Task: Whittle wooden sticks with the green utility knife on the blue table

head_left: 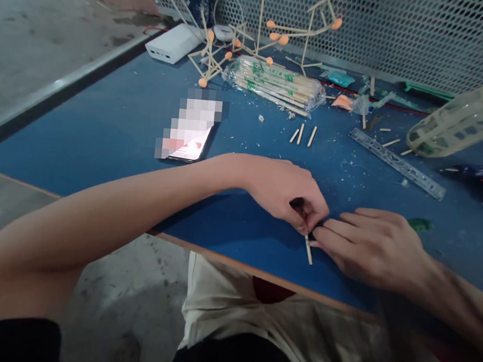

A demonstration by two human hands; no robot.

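My left hand (290,193) is bent over the blue tabletop near its front edge, thumb and fingers pinched on a thin wooden stick (309,253). The lower end of this stick points toward the table's edge; its upper end is hidden by the fingers. Right beside it, my right hand (374,244) has its fingers pressed together, their tips close against the same stick. A small pale bit shows at those tips, but I cannot make out whether it is a second stick piece or a fingertip. Three short cut sticks (301,134) lie beyond my left hand.
A phone (190,143) lies left of centre. Behind are a white box (175,43), stick structures with orange blobs (283,40) and a plastic-wrapped bundle of sticks (274,83). To the right lie a clear ruler (397,162), a plastic bottle (459,120) and a glue gun (480,173).
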